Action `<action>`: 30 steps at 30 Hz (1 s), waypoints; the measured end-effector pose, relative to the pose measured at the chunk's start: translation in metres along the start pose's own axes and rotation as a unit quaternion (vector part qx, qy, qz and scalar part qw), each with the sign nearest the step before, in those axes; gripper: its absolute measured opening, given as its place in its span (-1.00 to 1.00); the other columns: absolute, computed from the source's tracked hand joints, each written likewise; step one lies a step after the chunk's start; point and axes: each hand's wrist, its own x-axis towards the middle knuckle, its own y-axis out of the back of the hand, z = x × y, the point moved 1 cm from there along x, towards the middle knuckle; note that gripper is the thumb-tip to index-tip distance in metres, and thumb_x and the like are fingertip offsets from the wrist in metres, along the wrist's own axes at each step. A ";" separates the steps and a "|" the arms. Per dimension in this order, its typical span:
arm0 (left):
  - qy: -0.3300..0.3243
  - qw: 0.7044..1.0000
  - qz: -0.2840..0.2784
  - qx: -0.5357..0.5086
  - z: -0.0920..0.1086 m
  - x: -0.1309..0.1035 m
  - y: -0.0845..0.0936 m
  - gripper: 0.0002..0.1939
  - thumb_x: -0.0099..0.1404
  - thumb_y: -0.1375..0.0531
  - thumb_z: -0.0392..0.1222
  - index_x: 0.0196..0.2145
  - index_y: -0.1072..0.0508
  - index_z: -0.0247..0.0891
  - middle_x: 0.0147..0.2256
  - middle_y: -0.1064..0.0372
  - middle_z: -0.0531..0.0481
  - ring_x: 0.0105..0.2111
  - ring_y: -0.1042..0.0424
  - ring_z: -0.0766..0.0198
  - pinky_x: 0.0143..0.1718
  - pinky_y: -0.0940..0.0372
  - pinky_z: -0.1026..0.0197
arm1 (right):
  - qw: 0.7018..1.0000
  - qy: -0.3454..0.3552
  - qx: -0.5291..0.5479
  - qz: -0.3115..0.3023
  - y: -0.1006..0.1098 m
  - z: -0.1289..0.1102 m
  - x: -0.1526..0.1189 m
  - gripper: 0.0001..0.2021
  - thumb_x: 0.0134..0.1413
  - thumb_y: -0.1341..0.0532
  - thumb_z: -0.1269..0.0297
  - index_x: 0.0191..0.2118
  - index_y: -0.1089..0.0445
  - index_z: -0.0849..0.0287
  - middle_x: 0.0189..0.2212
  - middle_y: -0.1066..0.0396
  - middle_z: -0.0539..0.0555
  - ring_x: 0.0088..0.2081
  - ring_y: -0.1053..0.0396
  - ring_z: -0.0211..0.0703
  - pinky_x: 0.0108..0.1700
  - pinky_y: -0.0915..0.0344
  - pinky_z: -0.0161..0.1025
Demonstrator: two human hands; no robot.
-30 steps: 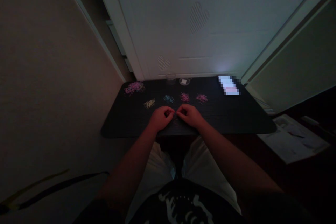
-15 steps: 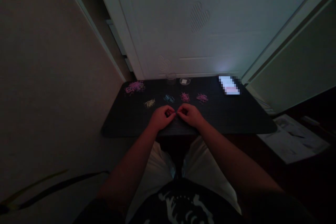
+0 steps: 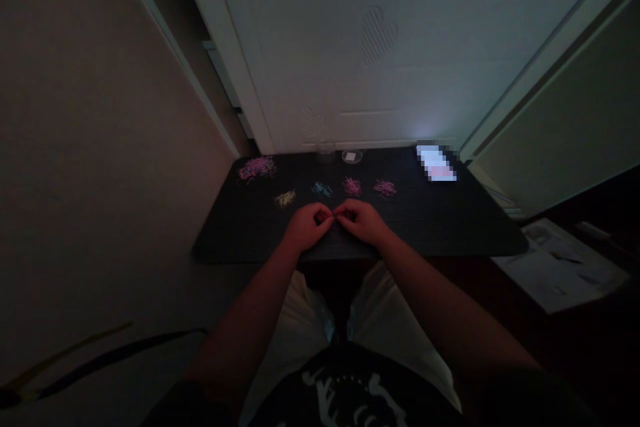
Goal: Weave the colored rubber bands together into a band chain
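Above the front half of the dark table [image 3: 425, 230], my left hand [image 3: 307, 225] and my right hand [image 3: 365, 220] meet fingertip to fingertip. Both are closed in a pinch, thumb against finger. A tiny dark bit seems to sit where they meet, too small and dim to name. Just beyond my hands lie little heaps of thin, short sticks or strips: a yellowish heap [image 3: 285, 199], a blue heap [image 3: 321, 189], a pink heap [image 3: 352, 186] and another pink heap [image 3: 385, 187]. A larger mixed pink and purple heap [image 3: 257, 168] lies at the far left.
Along the table's back edge stand a clear cup-like container [image 3: 326, 152] and a round clear dish or lid [image 3: 345, 159] with a white square on it. A lit, pixelated screen [image 3: 436, 163] lies at the back right. Behind rises a white panelled door [image 3: 310, 33]. Papers [image 3: 545, 287] lie lower right.
My fingertips have come slightly closer together and now appear to touch. The heaps lie as before.
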 end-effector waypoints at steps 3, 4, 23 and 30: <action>-0.008 1.000 -0.005 0.002 0.001 -0.001 0.001 -0.87 0.15 -0.15 -0.18 -0.36 -0.43 -0.26 -0.42 -0.40 0.03 -0.43 -0.35 0.34 -0.38 -0.24 0.28 | 1.000 -0.006 0.004 0.002 0.000 -0.001 0.000 -0.81 -0.02 -0.16 0.39 -0.25 -0.45 0.20 -0.45 -0.37 0.01 -0.49 -0.24 -0.33 -0.41 -0.18 -0.35; -0.010 1.000 -0.008 0.003 0.002 -0.001 0.001 -0.87 0.15 -0.15 -0.19 -0.36 -0.44 -0.26 -0.42 -0.40 0.03 -0.42 -0.35 0.33 -0.38 -0.24 0.28 | 1.000 -0.011 0.008 0.002 0.000 -0.001 0.000 -0.79 -0.01 -0.16 0.39 -0.21 -0.44 0.20 -0.44 -0.38 0.01 -0.49 -0.24 -0.33 -0.41 -0.19 -0.35; -0.016 1.000 -0.015 0.022 0.000 0.000 0.001 -0.86 0.16 -0.14 -0.19 -0.34 -0.45 -0.26 -0.42 -0.41 0.03 -0.41 -0.36 0.32 -0.39 -0.23 0.27 | 1.000 -0.026 -0.007 -0.010 0.000 -0.002 0.000 -0.93 -0.06 -0.19 0.39 -0.42 -0.42 0.21 -0.54 -0.33 -0.03 -0.51 -0.23 -0.33 -0.46 -0.12 -0.38; 0.000 1.000 -0.017 0.024 0.000 0.000 0.001 -0.85 0.17 -0.14 -0.19 -0.32 -0.46 -0.26 -0.41 -0.42 0.02 -0.41 -0.37 0.31 -0.37 -0.25 0.26 | 0.999 -0.027 -0.027 -0.007 0.000 -0.003 0.000 -0.93 -0.05 -0.19 0.38 -0.44 -0.42 0.21 -0.53 -0.35 -0.01 -0.49 -0.24 -0.32 -0.43 -0.13 -0.36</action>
